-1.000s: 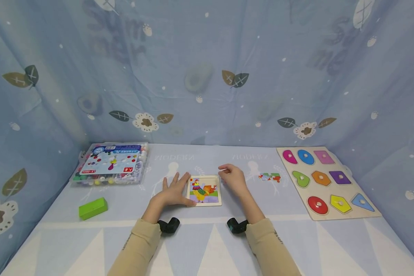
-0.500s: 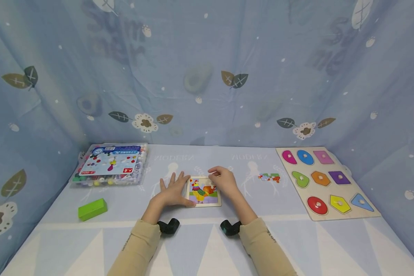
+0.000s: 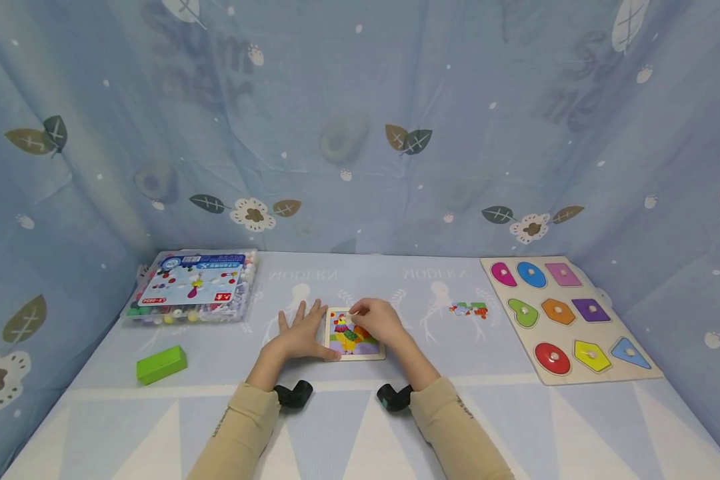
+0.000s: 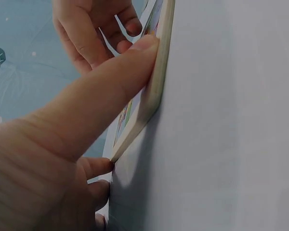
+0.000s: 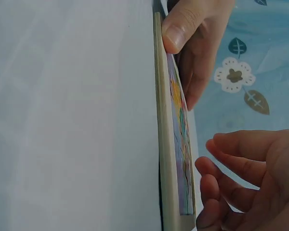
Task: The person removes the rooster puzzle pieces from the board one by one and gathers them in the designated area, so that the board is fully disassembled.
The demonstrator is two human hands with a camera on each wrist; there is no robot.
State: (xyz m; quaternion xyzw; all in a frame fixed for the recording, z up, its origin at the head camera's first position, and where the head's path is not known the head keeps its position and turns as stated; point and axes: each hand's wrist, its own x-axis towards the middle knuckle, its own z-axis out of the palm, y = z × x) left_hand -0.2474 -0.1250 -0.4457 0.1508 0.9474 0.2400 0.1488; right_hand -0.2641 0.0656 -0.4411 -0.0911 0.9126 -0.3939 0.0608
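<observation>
Left hand (image 3: 300, 337) spread wide, thumb on puzzle's (image 3: 351, 338) near-left corner — right hand (image 3: 379, 321) half-curled over far-right corner, hold unclear

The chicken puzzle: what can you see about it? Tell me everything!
The small, square rooster puzzle has a pale, wooden-looking frame and shows a bright bird with a yellow body, green wing and orange tail over green and lilac ground. It lies face up on the pale blue patterned cloth. The left hand rests its thumb on the near left corner, fingers spread at the left side. The right hand hides the far right part; I can't tell whether it touches.
</observation>
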